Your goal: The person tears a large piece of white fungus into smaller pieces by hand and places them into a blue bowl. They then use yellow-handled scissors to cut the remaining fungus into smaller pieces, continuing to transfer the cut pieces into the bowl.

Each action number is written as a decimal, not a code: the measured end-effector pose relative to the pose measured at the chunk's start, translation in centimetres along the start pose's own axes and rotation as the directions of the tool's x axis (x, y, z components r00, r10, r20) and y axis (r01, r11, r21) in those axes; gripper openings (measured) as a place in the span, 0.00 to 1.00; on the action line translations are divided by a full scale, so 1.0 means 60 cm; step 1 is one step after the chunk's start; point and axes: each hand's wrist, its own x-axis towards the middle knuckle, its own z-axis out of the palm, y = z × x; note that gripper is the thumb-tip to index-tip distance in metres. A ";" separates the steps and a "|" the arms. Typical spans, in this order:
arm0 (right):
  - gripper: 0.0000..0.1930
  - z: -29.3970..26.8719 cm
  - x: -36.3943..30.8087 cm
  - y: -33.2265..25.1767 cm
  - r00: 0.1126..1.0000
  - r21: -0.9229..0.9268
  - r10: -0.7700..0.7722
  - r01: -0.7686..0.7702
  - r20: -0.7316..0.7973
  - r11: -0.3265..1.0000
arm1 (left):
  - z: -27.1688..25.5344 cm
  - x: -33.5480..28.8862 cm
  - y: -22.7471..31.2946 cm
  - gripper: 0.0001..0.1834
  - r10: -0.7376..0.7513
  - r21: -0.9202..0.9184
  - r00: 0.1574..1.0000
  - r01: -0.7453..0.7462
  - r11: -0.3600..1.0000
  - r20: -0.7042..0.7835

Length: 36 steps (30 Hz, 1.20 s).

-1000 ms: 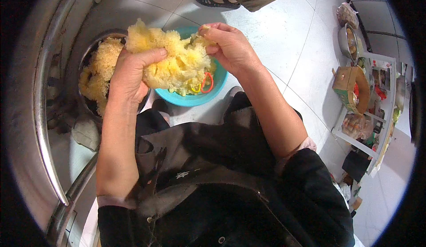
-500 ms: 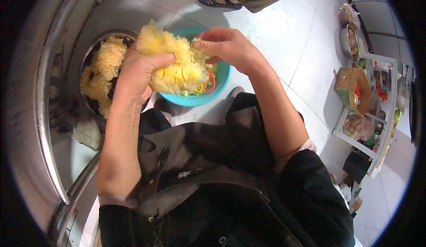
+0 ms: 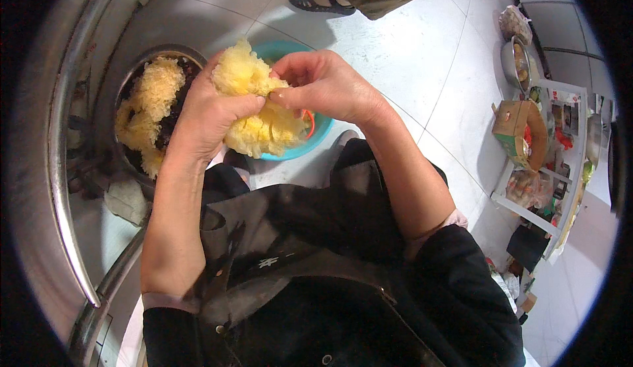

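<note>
A frilly, pale yellow snow fungus (image 3: 264, 129) is gripped in my left hand (image 3: 204, 113), its thumb pressed across the front. The fungus is held over a turquoise basin (image 3: 293, 151). My right hand (image 3: 330, 89) has thumb and fingers closed on the right edge of the fungus. Inside the basin, partly hidden below the hands, shows a red loop (image 3: 310, 122) like a scissors handle. To the left stands a round metal bowl (image 3: 188, 52), where more snow fungus (image 3: 157, 93) lies on dark pieces.
A curved metal rail (image 3: 58, 189) runs along the left, beside a grey cloth (image 3: 125, 202). Another person's shoe (image 3: 320, 1) is on the tiled floor ahead. At right are a white rack (image 3: 527, 210), a cardboard box (image 3: 513, 129) and a metal bowl (image 3: 508, 63).
My right hand has moved left and down, closing onto the edge of the fungus. The fungus has tilted slightly in my left hand.
</note>
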 end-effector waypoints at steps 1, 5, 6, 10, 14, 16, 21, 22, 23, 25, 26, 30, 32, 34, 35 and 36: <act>0.13 0.001 0.001 -0.001 1.000 -0.001 0.001 -0.001 0.000 1.000 | -0.001 0.000 -0.001 0.29 -0.002 0.005 1.000 0.002 1.000 0.006; 0.11 0.010 -0.002 -0.003 0.999 0.002 0.016 -0.016 -0.038 1.000 | 0.004 0.000 -0.004 0.29 0.005 -0.011 1.000 -0.004 1.000 0.019; 0.11 0.014 -0.001 -0.004 0.998 0.004 0.019 -0.019 -0.056 1.000 | 0.005 0.000 -0.005 0.29 -0.004 -0.011 1.000 0.004 1.000 0.009; 0.11 0.022 0.001 0.000 0.993 -0.066 0.040 -0.048 -0.115 0.997 | 0.004 0.004 -0.008 0.29 -0.003 -0.001 1.000 0.003 1.000 0.006; 0.12 0.029 0.003 0.002 0.987 -0.037 0.013 -0.019 -0.162 0.999 | 0.003 0.004 -0.010 0.27 0.025 -0.007 1.000 -0.025 1.000 -0.006; 0.13 0.033 0.004 0.007 0.982 -0.017 0.014 -0.018 -0.191 1.000 | 0.004 0.002 -0.010 0.27 0.005 0.005 0.999 -0.005 1.000 -0.037; 0.14 0.037 0.015 0.024 0.968 -0.046 0.045 -0.058 -0.247 0.997 | -0.006 0.007 -0.010 0.30 -0.007 0.027 0.999 0.008 1.000 -0.045; 0.14 0.038 0.015 0.025 0.963 -0.047 0.044 -0.058 -0.264 0.997 | -0.006 0.008 -0.012 0.30 -0.007 0.010 0.999 0.007 1.000 -0.052; 0.14 0.038 0.014 0.026 0.958 -0.050 0.043 -0.060 -0.283 0.997 | -0.005 0.009 -0.014 0.29 -0.005 -0.010 0.998 0.005 1.000 -0.057; 0.14 0.039 0.015 0.027 0.951 -0.043 0.035 -0.051 -0.306 0.998 | 0.003 0.004 -0.009 0.29 -0.013 -0.004 0.996 0.013 1.000 -0.093; 0.13 0.041 0.015 0.027 0.950 -0.037 0.029 -0.043 -0.312 0.998 | 0.006 0.003 -0.008 0.29 -0.016 -0.004 0.994 0.016 1.000 -0.108; 0.12 0.040 0.016 0.024 0.943 -0.015 0.009 -0.015 -0.334 1.000 | -0.001 0.007 -0.013 0.28 -0.029 -0.025 0.996 0.027 0.999 -0.086; 0.11 0.040 0.017 0.023 0.937 0.002 0.005 -0.005 -0.350 1.000 | -0.002 0.008 -0.013 0.28 -0.031 -0.059 0.997 0.027 0.998 -0.070; 0.10 0.038 0.019 0.023 0.929 0.026 0.015 -0.006 -0.370 1.000 | -0.007 0.009 -0.017 0.27 -0.041 -0.073 0.996 0.035 0.997 -0.080; 0.09 0.035 0.020 0.024 0.924 0.041 0.028 -0.013 -0.382 0.999 | -0.009 0.009 -0.019 0.27 -0.046 -0.082 0.995 0.039 0.996 -0.085; 0.09 0.033 0.020 0.024 0.918 0.055 0.040 -0.020 -0.395 0.998 | -0.008 0.009 -0.018 0.26 -0.043 -0.084 0.995 0.036 0.996 -0.086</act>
